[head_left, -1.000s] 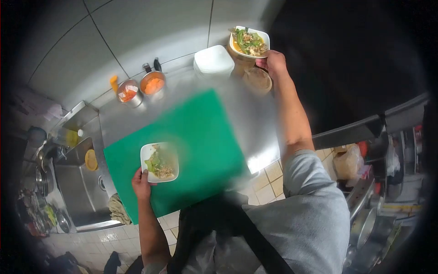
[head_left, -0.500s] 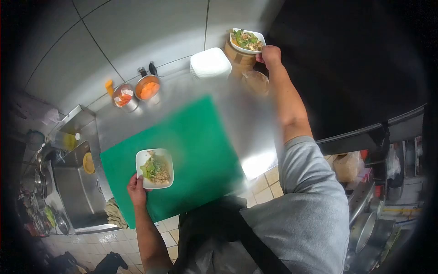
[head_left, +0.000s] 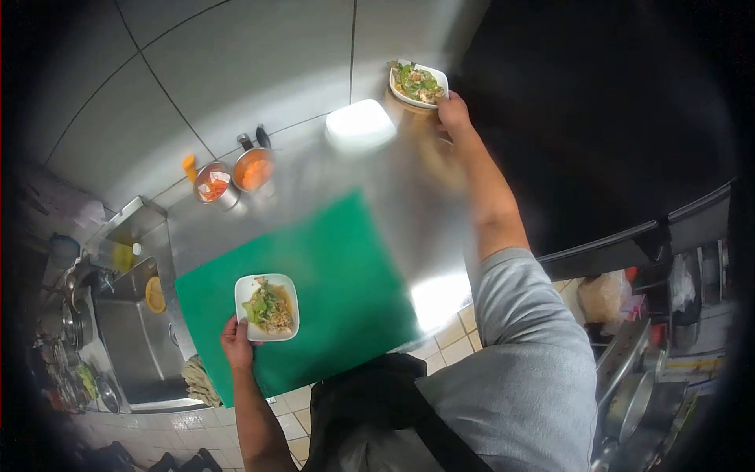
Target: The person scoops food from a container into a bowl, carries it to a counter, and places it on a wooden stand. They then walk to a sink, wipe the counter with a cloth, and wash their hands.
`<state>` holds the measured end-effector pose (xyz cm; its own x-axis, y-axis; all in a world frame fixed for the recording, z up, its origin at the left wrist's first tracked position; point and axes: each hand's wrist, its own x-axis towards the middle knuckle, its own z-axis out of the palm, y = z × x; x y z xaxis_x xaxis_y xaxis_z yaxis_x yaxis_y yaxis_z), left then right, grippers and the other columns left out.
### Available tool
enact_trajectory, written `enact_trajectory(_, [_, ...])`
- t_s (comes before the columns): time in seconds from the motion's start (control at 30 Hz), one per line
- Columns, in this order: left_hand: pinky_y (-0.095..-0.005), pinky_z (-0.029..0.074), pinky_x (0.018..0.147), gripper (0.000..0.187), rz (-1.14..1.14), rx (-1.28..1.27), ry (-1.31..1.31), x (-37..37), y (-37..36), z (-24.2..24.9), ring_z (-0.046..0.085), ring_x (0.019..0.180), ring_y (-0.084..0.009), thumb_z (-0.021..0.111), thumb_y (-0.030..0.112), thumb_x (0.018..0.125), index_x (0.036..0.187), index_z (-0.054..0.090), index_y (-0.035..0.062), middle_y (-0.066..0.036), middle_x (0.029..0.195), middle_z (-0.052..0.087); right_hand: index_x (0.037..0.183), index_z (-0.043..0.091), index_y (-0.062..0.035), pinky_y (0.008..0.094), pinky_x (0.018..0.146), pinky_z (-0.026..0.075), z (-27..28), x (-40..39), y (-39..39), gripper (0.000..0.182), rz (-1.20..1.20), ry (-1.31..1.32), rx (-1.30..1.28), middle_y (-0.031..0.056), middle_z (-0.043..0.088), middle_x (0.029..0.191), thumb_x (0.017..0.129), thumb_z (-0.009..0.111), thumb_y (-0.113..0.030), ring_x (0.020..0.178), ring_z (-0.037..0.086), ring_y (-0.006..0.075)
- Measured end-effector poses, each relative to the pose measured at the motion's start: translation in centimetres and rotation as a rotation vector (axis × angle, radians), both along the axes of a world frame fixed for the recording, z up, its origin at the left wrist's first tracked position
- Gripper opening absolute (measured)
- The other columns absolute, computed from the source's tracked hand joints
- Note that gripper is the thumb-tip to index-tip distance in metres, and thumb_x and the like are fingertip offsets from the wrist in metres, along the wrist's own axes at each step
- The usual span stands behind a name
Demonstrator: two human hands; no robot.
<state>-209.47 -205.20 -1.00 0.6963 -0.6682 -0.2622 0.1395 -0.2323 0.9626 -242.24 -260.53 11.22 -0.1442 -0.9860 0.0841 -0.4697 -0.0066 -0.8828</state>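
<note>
In the head view, the left hand (head_left: 238,344) had its fingers closed on the rim of the near dish (head_left: 244,289), over the green board (head_left: 346,275). The right hand (head_left: 454,115) was gripping the edge of the far dish (head_left: 440,78), well beyond the board. Also beyond the board stood the white stack (head_left: 360,126) and two metal pots.

The person's right arm (head_left: 494,189) stretches far forward, only slightly bent at the elbow (head_left: 506,230), with the right hand (head_left: 454,114) closed in a grip at its end. The left hand (head_left: 237,341) is held lower and closer in — thumb (head_left: 242,323) on top, gripping too — above a bare, upward-slanting left forearm (head_left: 256,405).
</note>
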Motion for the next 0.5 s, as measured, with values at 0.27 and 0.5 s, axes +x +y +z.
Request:
enact_trajectory(0.27, [-0.0224, 0.046, 0.038, 0.026, -0.001, 0.023, -0.007, 0.4, 0.2, -0.4, 0.057, 0.050, -0.0113, 0.051, 0.016, 0.086, 0.104, 0.058, -0.0010, -0.006, 0.071, 0.062, 0.106, 0.057, 0.0026, 0.0384, 0.080, 0.047, -0.6, 0.2, -0.3, 0.038, 0.050, 0.203, -0.001, 0.0236, 0.060, 0.102, 0.080, 0.046, -0.022, 0.094, 0.060, 0.0333])
enact_trajectory(0.5, [-0.0221, 0.046, 0.038, 0.024, -0.037, 0.014, -0.025, 0.1, 0.0, 0.3, 0.057, 0.051, -0.0108, 0.051, 0.016, 0.087, 0.102, 0.059, -0.0012, -0.006, 0.072, 0.062, 0.107, 0.056, 0.0038, 0.0368, 0.076, 0.049, -0.6, -0.1, 0.2, 0.040, 0.090, 0.347, 0.022, 0.0221, 0.059, 0.103, 0.080, 0.049, -0.024, 0.092, 0.060, 0.0315])
